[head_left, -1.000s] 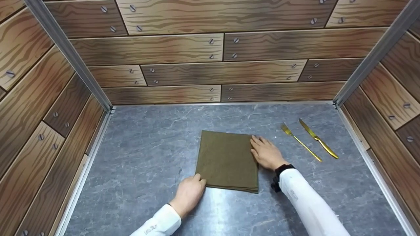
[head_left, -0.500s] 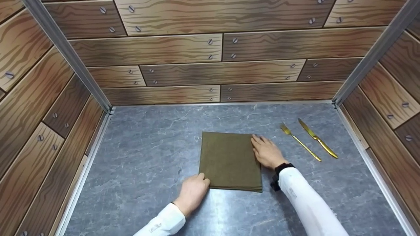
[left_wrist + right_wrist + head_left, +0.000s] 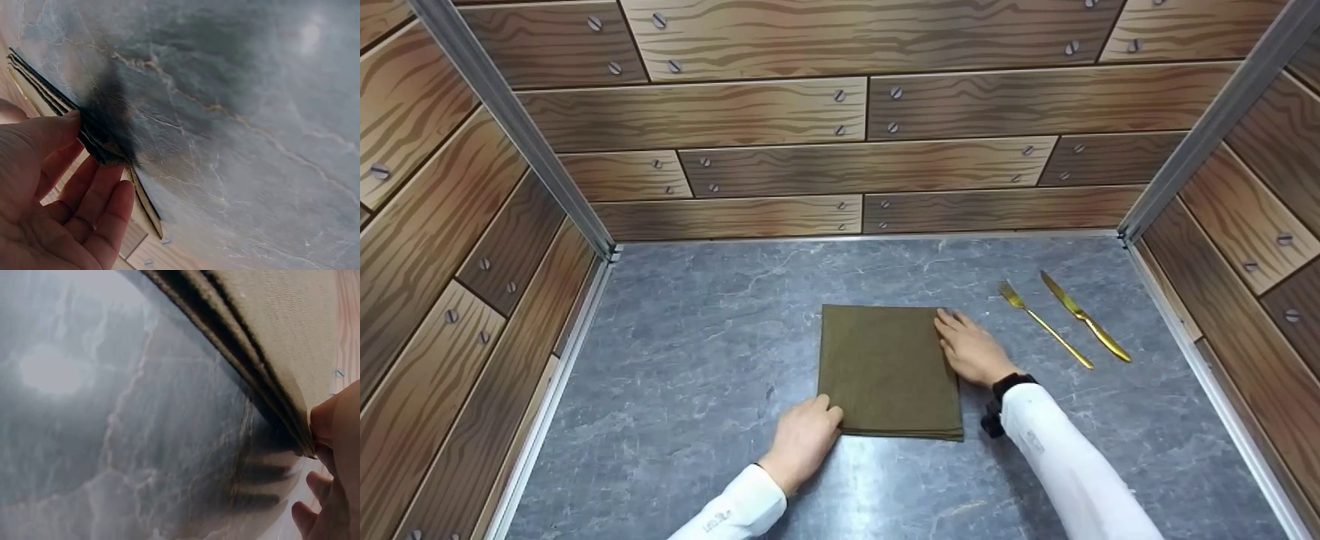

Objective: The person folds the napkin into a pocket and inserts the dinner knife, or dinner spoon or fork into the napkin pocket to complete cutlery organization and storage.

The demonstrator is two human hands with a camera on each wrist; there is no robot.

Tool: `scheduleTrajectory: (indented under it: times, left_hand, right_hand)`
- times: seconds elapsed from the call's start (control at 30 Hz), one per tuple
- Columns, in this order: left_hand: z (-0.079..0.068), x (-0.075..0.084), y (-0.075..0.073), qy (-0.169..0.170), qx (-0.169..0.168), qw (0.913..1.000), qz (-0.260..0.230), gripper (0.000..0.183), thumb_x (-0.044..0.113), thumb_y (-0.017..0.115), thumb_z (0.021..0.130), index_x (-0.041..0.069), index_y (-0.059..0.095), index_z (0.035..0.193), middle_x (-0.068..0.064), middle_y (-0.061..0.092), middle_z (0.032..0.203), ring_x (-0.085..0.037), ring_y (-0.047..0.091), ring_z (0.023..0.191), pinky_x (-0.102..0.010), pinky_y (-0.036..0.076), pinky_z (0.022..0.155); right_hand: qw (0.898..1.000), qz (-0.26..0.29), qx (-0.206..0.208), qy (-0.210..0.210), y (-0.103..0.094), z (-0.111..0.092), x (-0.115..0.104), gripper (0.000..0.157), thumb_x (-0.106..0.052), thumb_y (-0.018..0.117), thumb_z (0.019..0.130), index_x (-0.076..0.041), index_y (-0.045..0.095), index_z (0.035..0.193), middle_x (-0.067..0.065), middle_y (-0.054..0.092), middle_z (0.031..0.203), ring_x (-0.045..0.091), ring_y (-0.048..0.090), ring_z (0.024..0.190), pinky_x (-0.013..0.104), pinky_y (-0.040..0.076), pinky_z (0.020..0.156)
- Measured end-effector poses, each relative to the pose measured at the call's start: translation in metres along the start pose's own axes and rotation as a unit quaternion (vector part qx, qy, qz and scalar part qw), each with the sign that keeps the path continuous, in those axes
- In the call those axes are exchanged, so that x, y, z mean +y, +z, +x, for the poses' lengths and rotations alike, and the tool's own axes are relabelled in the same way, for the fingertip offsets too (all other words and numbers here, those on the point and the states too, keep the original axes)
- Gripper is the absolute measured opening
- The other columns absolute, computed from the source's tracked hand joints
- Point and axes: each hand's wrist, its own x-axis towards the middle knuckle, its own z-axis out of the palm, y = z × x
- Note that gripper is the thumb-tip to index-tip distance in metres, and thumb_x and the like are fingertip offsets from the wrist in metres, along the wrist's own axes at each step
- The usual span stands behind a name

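Note:
A folded olive-brown cloth napkin (image 3: 889, 371) lies flat on the grey marbled table, its layers stacked along the near edge. My left hand (image 3: 802, 439) pinches its near left corner; in the left wrist view, the thumb (image 3: 62, 126) is on one side of the folded layers and the fingers are on the other. At the far right corner is my right hand (image 3: 971, 349). The right wrist view has that corner of the napkin (image 3: 298, 337) between the right thumb and a finger, while other fingers stay apart from the cloth.
To the right of the napkin lie a gold fork (image 3: 1046, 326) and a gold knife (image 3: 1085, 316), side by side and slanted. Wood-patterned walls (image 3: 862, 165) with metal corner rails enclose the table (image 3: 697, 322) at the back and both sides.
The napkin has turned slightly, its near edge shifting right and now lying straighter. My left hand has moved a little right with its corner. The right hand has stayed nearly in place.

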Motion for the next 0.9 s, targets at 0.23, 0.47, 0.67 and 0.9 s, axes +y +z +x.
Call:
scheduleTrajectory:
  times: [0.23, 0.47, 0.67, 0.9]
  left_hand:
    - [0.003, 0.001, -0.001, -0.002, -0.017, 0.9998, 0.003, 0.023, 0.028, 0.083, 0.085, 0.014, 0.065, 0.080, -0.001, 0.054, 0.077, -0.022, 0.058, 0.067, -0.037, 0.050, 0.054]
    - [0.012, 0.005, -0.001, 0.027, 0.010, 0.9989, 0.038, 0.026, 0.031, 0.084, 0.080, 0.014, 0.065, 0.076, -0.003, 0.056, 0.076, -0.023, 0.058, 0.066, -0.036, 0.048, 0.054]
    - [0.020, 0.017, 0.007, 0.068, 0.043, 0.9953, 0.054, 0.014, 0.020, 0.076, 0.082, 0.016, 0.065, 0.076, -0.001, 0.056, 0.078, -0.021, 0.057, 0.070, -0.033, 0.047, 0.054]
    - [0.028, 0.033, 0.013, 0.082, 0.034, 0.9926, 0.083, 0.008, 0.019, 0.066, 0.086, 0.018, 0.063, 0.079, 0.000, 0.057, 0.081, -0.018, 0.058, 0.072, -0.030, 0.046, 0.051]
  right_hand:
    - [0.999, 0.035, 0.029, -0.028, 0.000, -0.023, 0.002, 0.041, -0.006, 0.054, 0.102, 0.003, 0.057, 0.142, 0.019, 0.048, 0.153, 0.042, 0.032, 0.148, 0.058, 0.028, 0.118]
    - [0.995, 0.022, 0.054, -0.081, 0.005, -0.051, -0.002, 0.036, -0.003, 0.063, 0.098, 0.000, 0.066, 0.135, 0.018, 0.056, 0.147, 0.041, 0.045, 0.140, 0.058, 0.037, 0.113]
    - [0.991, 0.014, 0.084, -0.107, 0.007, -0.067, -0.003, 0.034, -0.002, 0.070, 0.094, -0.001, 0.070, 0.128, 0.017, 0.060, 0.141, 0.041, 0.052, 0.134, 0.058, 0.044, 0.107]
    - [0.994, 0.032, 0.065, -0.081, 0.007, -0.070, -0.004, 0.030, -0.012, 0.070, 0.097, -0.005, 0.073, 0.126, 0.015, 0.059, 0.143, 0.038, 0.050, 0.137, 0.057, 0.041, 0.110]
